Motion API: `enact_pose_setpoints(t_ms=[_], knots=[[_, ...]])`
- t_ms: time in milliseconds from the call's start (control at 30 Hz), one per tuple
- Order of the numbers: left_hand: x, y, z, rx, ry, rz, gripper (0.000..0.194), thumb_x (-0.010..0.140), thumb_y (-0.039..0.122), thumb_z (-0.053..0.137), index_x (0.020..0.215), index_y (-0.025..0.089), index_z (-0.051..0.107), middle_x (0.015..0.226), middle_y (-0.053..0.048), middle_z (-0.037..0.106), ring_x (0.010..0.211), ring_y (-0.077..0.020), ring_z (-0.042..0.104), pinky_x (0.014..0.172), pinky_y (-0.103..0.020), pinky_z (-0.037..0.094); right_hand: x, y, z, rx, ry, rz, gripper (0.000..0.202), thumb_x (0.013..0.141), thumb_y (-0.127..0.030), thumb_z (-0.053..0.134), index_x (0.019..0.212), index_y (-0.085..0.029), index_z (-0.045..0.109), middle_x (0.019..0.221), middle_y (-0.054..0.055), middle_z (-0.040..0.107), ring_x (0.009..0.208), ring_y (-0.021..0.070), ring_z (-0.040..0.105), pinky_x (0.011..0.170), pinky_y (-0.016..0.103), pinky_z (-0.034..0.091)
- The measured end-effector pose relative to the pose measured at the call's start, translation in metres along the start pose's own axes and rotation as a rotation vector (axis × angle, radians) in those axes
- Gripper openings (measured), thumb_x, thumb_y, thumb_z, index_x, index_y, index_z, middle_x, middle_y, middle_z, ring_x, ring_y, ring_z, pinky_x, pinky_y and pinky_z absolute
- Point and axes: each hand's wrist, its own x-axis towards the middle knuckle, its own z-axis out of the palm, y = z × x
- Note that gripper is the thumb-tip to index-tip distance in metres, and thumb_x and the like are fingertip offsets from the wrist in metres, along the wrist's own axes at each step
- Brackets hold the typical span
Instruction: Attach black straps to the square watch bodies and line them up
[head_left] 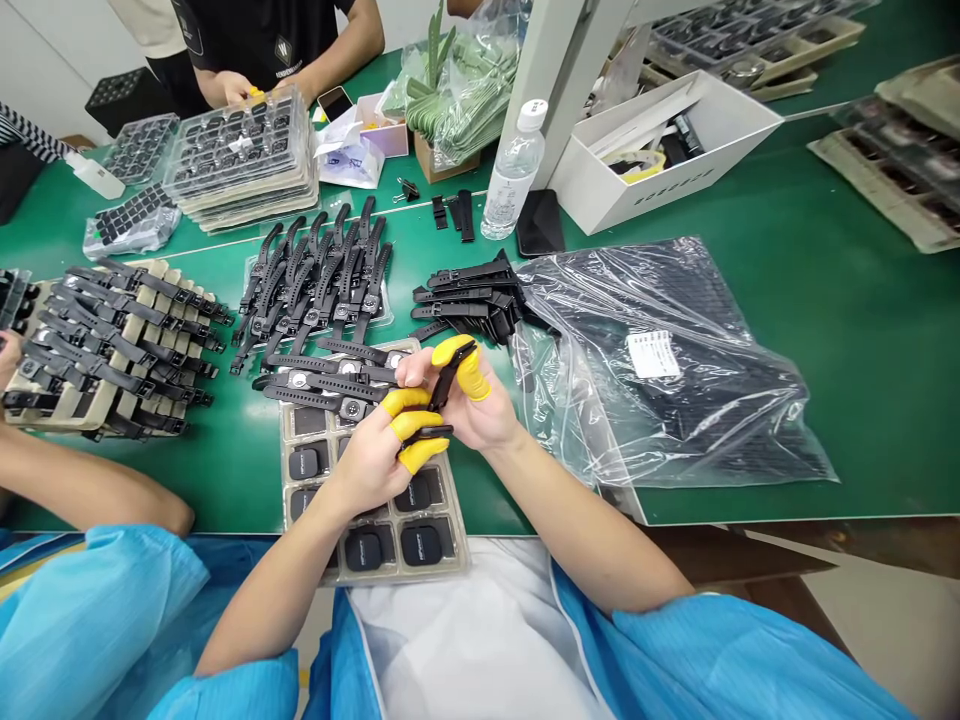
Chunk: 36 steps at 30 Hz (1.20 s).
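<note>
Yellow covers sheathe three of my left fingers and two of my right fingers. My left fingers grip one black watch body, seen edge-on; my right thumb and forefinger pinch one black strap, just to its one o'clock. Whether the two pieces touch, I can't tell.

At seven o'clock from my fingers lies one tray, with at least five square black watch cases showing; several strapped watches lie across its far end. One pile of loose straps sits at one o'clock, with one bottle beyond and one phone just beside that. One large plastic bag fills three o'clock on the green bench. At eleven, across from me, one person works.
</note>
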Motion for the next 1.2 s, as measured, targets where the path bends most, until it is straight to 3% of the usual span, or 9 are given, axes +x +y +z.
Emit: enact_pose_setpoints(t_ms=[267,633,867,967,1033,1100,1200], knots=[[-0.001,0.003,-0.002,-0.027,0.013,-0.032,0.017,0.101,0.024,0.064,0.118,0.021,0.068,0.113,-0.010,0.069,0.110,-0.0214,0.070,0.095,-0.036,0.061,-0.003,0.003,0.000,0.007,0.018,0.021,0.043,0.080,-0.069,0.079,0.089,-0.029,0.065,0.085,0.003,0.068,0.099,0.0264,0.068,0.096,0.051,0.057],[0.001,0.005,-0.006,-0.136,0.007,-0.035,0.016,0.098,0.022,0.068,0.115,0.021,0.069,0.113,-0.010,0.073,0.110,-0.0203,0.071,0.095,-0.034,0.060,0.000,0.001,0.000,0.007,0.061,-0.039,0.037,0.082,-0.064,0.080,0.090,-0.029,0.069,0.081,0.001,0.070,0.087,0.0230,0.067,0.089,0.045,0.057],[-0.002,-0.001,-0.006,-0.133,0.084,-0.091,0.013,0.098,0.025,0.069,0.111,0.022,0.071,0.117,-0.010,0.075,0.111,-0.0219,0.073,0.097,-0.037,0.061,0.003,0.002,0.000,0.008,0.117,-0.027,0.042,0.084,-0.068,0.076,0.096,-0.030,0.065,0.070,-0.001,0.063,0.084,0.0227,0.065,0.085,0.042,0.057],[-0.004,-0.003,-0.006,-0.234,0.237,-0.254,0.015,0.101,0.028,0.067,0.114,0.021,0.067,0.122,-0.011,0.075,0.109,-0.0212,0.075,0.093,-0.036,0.062,0.008,-0.006,-0.005,0.069,0.146,-0.070,0.034,0.092,-0.064,0.070,0.099,-0.031,0.062,0.060,-0.006,0.048,0.070,0.0187,0.060,0.071,0.034,0.056],[-0.006,-0.007,-0.005,-0.324,0.339,-0.396,0.016,0.103,0.032,0.063,0.115,0.021,0.062,0.114,-0.010,0.078,0.093,-0.0180,0.077,0.077,-0.030,0.062,0.009,-0.012,-0.008,0.079,0.143,-0.033,0.030,0.097,-0.061,0.063,0.101,-0.031,0.061,0.058,-0.006,0.040,0.058,0.0170,0.052,0.054,0.029,0.050],[-0.008,-0.013,-0.004,-0.375,0.397,-0.482,0.018,0.104,0.036,0.062,0.112,0.021,0.056,0.103,-0.007,0.078,0.076,-0.0137,0.073,0.063,-0.024,0.057,0.008,-0.015,-0.008,0.082,0.111,0.036,0.029,0.099,-0.058,0.060,0.101,-0.029,0.060,0.059,-0.006,0.040,0.052,0.0159,0.045,0.043,0.025,0.042],[-0.012,-0.024,-0.005,-0.356,0.408,-0.493,0.019,0.105,0.037,0.059,0.115,0.022,0.051,0.100,-0.004,0.074,0.070,-0.0103,0.067,0.065,-0.024,0.056,0.003,-0.010,-0.002,0.108,0.011,0.157,0.027,0.096,-0.051,0.065,0.099,-0.025,0.058,0.062,-0.006,0.047,0.049,0.0141,0.047,0.038,0.023,0.040]])
